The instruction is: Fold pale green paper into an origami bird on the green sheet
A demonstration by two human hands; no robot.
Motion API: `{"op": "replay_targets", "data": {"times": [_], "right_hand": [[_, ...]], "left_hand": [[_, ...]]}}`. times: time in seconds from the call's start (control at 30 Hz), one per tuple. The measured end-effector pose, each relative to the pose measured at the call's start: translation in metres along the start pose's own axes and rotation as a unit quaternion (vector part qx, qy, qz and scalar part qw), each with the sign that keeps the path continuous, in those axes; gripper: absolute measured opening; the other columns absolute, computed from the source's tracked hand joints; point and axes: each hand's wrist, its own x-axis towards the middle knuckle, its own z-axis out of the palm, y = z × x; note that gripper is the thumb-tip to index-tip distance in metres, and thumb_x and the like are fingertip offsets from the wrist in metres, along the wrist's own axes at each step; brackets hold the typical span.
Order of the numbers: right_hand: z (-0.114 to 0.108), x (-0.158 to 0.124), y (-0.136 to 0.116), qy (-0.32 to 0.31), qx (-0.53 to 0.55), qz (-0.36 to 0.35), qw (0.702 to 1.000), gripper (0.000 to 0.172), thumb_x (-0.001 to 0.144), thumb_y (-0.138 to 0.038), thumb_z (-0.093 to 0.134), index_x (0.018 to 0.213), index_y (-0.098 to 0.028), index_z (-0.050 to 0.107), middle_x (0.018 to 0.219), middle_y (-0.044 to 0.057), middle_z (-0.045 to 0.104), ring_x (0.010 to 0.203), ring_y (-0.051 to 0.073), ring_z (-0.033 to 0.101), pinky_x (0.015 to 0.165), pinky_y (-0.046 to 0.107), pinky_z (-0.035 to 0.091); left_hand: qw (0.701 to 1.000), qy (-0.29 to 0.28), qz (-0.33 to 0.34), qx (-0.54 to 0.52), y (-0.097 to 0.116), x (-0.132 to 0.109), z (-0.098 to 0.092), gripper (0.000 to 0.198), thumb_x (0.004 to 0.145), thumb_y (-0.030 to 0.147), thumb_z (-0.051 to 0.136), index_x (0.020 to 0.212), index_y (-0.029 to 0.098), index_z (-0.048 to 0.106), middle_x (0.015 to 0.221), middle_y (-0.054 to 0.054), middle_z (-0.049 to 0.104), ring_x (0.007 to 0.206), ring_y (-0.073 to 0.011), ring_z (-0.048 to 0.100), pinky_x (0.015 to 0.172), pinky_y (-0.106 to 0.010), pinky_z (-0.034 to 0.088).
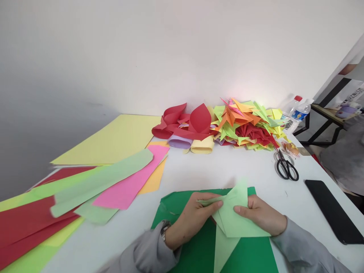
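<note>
- Pale green paper (237, 222): folded, held between your two hands above a dark green sheet (250, 259) on the table (239, 167). It lies to the right of your left grip and to the left of your right.
- Long axis: from a raised point at the far side down to a narrow tail towards you. Neither hand is nearer, as both touch the paper.
- Left hand (189, 218): thumb and fingers pressed together, pinching a slim folded flap at the paper's left side.
- Right hand (265, 216): thumb laid flat on the near face, the grip closed over the right edge; its fingertips seem to press from behind, though the paper hides them.
- Scissors (287, 168): beyond your right hand, well apart from it.
</note>
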Motion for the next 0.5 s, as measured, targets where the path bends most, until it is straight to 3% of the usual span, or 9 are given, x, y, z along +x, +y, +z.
{"op": "replay_targets", "data": {"times": [0.13, 0.27, 0.33, 0.4, 0.5], "right_hand": [[-0.011, 0.000, -0.001, -0.007, -0.027, 0.012, 1.000, 0.045, 0.073, -0.054, 0.073, 0.084, -0.010, 0.073, 0.075, 0.007, 0.071, 0.068, 0.015, 0.065, 0.065, 0.027, 0.049], [-0.017, -0.004, -0.004, -0.047, -0.047, 0.057, 0.996, 0.045, 0.069, -0.052, 0.077, 0.085, -0.010, 0.074, 0.077, 0.006, 0.072, 0.065, 0.014, 0.065, 0.064, 0.026, 0.050], [-0.017, -0.005, -0.005, -0.067, -0.059, 0.076, 0.993, 0.044, 0.067, -0.051, 0.078, 0.084, -0.011, 0.075, 0.078, 0.006, 0.072, 0.064, 0.013, 0.064, 0.064, 0.025, 0.050], [-0.014, -0.006, -0.006, -0.079, -0.063, 0.085, 0.991, 0.042, 0.066, -0.050, 0.079, 0.083, -0.012, 0.075, 0.079, 0.005, 0.072, 0.065, 0.012, 0.064, 0.064, 0.024, 0.049], [-0.013, -0.005, -0.008, -0.074, -0.059, 0.071, 0.993, 0.043, 0.066, -0.049, 0.079, 0.085, -0.011, 0.074, 0.076, 0.004, 0.072, 0.063, 0.011, 0.064, 0.062, 0.022, 0.050]], "left_hand": [[0.998, -0.025, -0.040, -0.052, 0.004, 0.000, -0.005, 0.033, 0.070, 0.046, 0.075, 0.081, 0.015, 0.078, 0.067, -0.005, 0.071, 0.062, -0.0192, 0.062, 0.058, -0.031, 0.054], [0.980, -0.156, -0.098, -0.070, 0.015, -0.001, -0.013, 0.048, 0.076, 0.058, 0.062, 0.082, 0.013, 0.078, 0.073, -0.009, 0.073, 0.069, -0.0244, 0.066, 0.062, -0.035, 0.057], [0.974, -0.200, -0.104, -0.031, 0.019, -0.002, -0.013, 0.047, 0.076, 0.057, 0.063, 0.081, 0.013, 0.077, 0.075, -0.008, 0.073, 0.071, -0.0234, 0.067, 0.065, -0.032, 0.055], [0.969, -0.217, -0.111, 0.036, 0.019, -0.003, -0.010, 0.036, 0.072, 0.050, 0.071, 0.075, 0.014, 0.076, 0.071, -0.005, 0.072, 0.067, -0.0204, 0.066, 0.062, -0.028, 0.053], [0.968, -0.198, -0.136, 0.073, 0.014, -0.004, -0.004, 0.031, 0.070, 0.046, 0.073, 0.071, 0.014, 0.074, 0.068, -0.003, 0.071, 0.064, -0.0191, 0.066, 0.057, -0.026, 0.054]]}}
